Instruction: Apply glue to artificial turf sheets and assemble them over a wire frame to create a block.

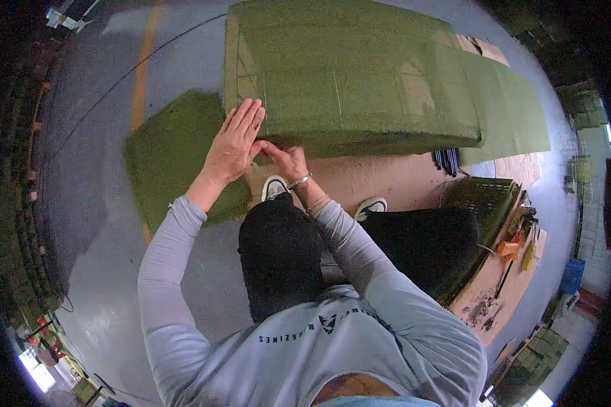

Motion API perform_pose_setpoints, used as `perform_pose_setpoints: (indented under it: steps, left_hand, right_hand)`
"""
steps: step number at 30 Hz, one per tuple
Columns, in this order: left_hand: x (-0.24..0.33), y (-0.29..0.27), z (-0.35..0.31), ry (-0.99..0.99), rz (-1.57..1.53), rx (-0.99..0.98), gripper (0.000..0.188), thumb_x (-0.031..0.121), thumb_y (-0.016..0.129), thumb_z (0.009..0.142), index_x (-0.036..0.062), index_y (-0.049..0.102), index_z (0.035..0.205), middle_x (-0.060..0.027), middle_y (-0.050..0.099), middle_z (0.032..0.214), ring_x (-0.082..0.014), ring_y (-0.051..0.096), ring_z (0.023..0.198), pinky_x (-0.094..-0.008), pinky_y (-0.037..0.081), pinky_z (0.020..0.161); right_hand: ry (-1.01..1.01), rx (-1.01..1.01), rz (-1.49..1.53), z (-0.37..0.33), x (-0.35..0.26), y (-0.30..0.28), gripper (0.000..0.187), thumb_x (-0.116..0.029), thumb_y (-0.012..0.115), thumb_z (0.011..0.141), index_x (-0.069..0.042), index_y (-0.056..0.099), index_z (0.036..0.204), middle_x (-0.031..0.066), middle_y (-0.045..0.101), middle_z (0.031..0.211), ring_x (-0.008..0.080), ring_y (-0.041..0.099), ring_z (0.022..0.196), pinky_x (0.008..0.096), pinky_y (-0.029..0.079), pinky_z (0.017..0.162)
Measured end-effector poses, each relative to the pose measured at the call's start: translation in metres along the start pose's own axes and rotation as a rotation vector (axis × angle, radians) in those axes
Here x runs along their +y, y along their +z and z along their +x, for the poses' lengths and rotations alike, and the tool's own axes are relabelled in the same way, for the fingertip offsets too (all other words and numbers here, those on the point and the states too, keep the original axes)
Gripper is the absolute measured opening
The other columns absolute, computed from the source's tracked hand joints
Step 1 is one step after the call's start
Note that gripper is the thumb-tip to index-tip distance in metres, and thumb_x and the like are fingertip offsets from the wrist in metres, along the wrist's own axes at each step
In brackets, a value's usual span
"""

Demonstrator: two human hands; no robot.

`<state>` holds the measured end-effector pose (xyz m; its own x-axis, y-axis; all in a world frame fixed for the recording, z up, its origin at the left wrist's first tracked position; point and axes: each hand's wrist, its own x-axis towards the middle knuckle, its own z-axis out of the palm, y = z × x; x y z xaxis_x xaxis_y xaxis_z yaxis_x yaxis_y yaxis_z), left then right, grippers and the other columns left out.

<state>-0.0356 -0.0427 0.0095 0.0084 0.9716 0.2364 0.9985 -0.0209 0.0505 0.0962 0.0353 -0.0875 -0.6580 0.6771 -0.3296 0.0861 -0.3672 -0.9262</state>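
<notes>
A large box-shaped frame covered in see-through green mesh stands in front of me, its dark lower edge facing my knees. My left hand lies flat against its near left corner, fingers stretched out and side by side. Just right of it, my right hand is closed at the same corner, thumb and finger at the mesh edge; its fingertips are partly hidden. A metal bangle circles the right wrist. To the left, another piece of green mesh spreads on the floor, reaching under my left forearm.
Brown board lies under the frame. At my right, a dark slatted crate stands beside a wooden board with an orange-handled tool and black bits. Several black rods lie near the crate. More mesh extends right.
</notes>
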Motion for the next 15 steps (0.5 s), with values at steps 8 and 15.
perform_pose_setpoints:
  steps: [8, 15]
  left_hand:
    - [0.009, -0.016, 0.019, -0.054, -0.168, 0.037, 0.076, 0.048, 0.043, 0.091, -0.0010, 0.021, 0.144, -0.0176, 0.027, 0.148, -0.0330, 0.025, 0.137, -0.0432, 0.023, 0.112]
    - [0.031, 0.014, 0.038, 0.016, 0.011, 0.017, 0.090, 0.066, 0.030, 0.086, 0.0007, 0.015, 0.146, -0.0160, 0.022, 0.151, -0.0310, 0.020, 0.140, -0.0446, 0.019, 0.113]
  right_hand:
    - [-0.203, -0.028, 0.225, 0.005, 0.018, 0.008, 0.018, -0.018, 0.067, 0.084, 0.000, 0.066, 0.085, 0.0008, 0.066, 0.078, 0.0097, 0.057, 0.067, 0.0271, 0.047, 0.062]
    - [-0.384, 0.048, -0.314, 0.019, 0.049, -0.017, 0.017, -0.017, 0.060, 0.080, -0.001, 0.066, 0.083, 0.0130, 0.065, 0.072, 0.0231, 0.064, 0.066, 0.0327, 0.050, 0.063]
